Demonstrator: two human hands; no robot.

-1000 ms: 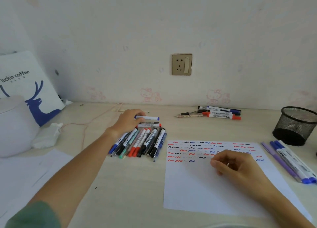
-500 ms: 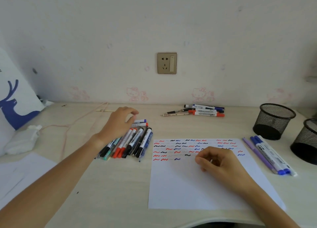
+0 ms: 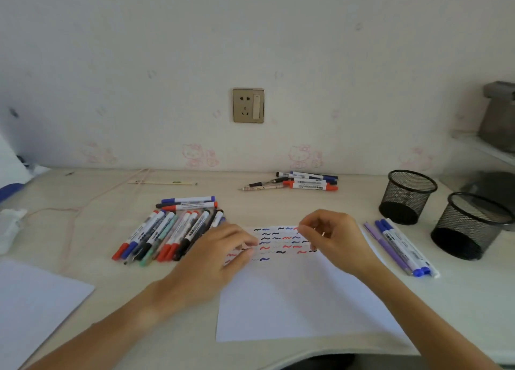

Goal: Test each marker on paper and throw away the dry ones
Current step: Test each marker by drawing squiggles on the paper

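Since a moment ago the left hand (image 3: 220, 254) has left the marker pile and come across to the left edge of the paper (image 3: 301, 294), while the right hand (image 3: 334, 237) has lifted toward the sheet's far edge. Left fingers lie loosely bent over the scribbles, fingertips touching the sheet; I cannot tell whether they hold anything. Right fingers are curled with thumb and forefinger pinched together, and whether something small sits between them is too blurred to tell.

Rows of short wavy strokes in black, blue and red fill the top of the white, flat rectangular sheet; its lower part is bare. It lies at the front middle of the pale, matt desk (image 3: 278, 202).

Just left of the sheet sits the marker pile (image 3: 170, 234): slim white plastic barrels with red, blue, black and green caps, laid side by side, three more lying crosswise behind them. The left hand covers the pile's near right corner. A second group of markers (image 3: 301, 183) lies well behind, near the wall. Right of the paper a few blue and purple pens (image 3: 401, 247) lie parallel. Beyond them stand two round black wire-mesh cups (image 3: 408, 196), upright, near each other. A brass-coloured wall socket (image 3: 248, 105) sits above the desk, and another white sheet (image 3: 36, 305) lies at the front left.
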